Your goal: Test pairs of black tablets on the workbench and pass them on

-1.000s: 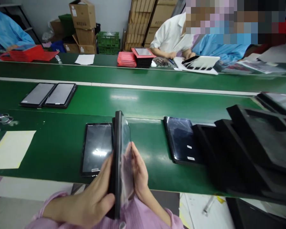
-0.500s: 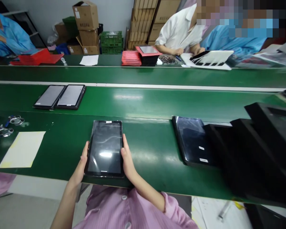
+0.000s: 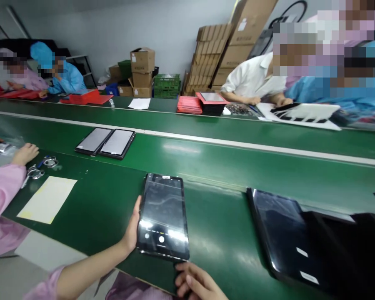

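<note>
A black tablet is tilted up over the green bench, its screen showing round camera-style buttons near the lower edge. My left hand grips its left side, thumb along the edge. Just below the tablet's lower right corner is my right hand, fingers curled near a small dark thing that I cannot make out. To the right lies another dark tablet with white labels. Two tablets with pale screens, one on the left and one on the right, lie farther back.
A pale sheet and metal clamps lie at the left, near a co-worker's hand. Black trays stand at the right. Red stacks and people are across the bench.
My right hand has left the tablet's side and moved below its lower corner. The tablet is tilted up, and its screen shows buttons. A co-worker's hand appears at the left; the view has turned.
</note>
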